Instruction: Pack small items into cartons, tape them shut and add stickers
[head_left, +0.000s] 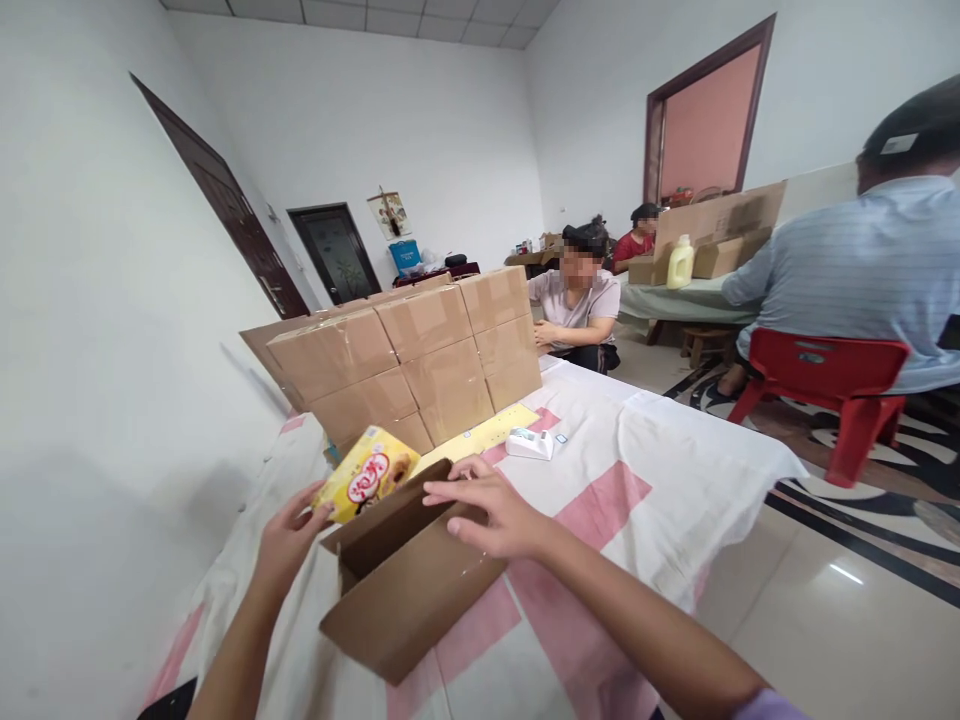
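My left hand [292, 523] grips a yellow snack box [367, 474] by its near left corner, thumb on the front. The box is tilted and held just beyond an open cardboard box [420, 590]. That carton is long and narrow, and its inside looks dark and bare where I can see it. Over the carton's right end is my right hand [495, 510], fingers apart; whether it touches the rim is hard to tell. A yellow strip [480, 430] and a small white device [529, 443] lie past the carton on the cloth-covered table [600, 540].
Stacked cardboard boxes [442, 350] form a wall along the table's far left side. A person [577, 300] crouches behind its right end. At the right, another person [855, 270] sits on a red chair [825, 365] beside a table with a yellow bottle [680, 263].
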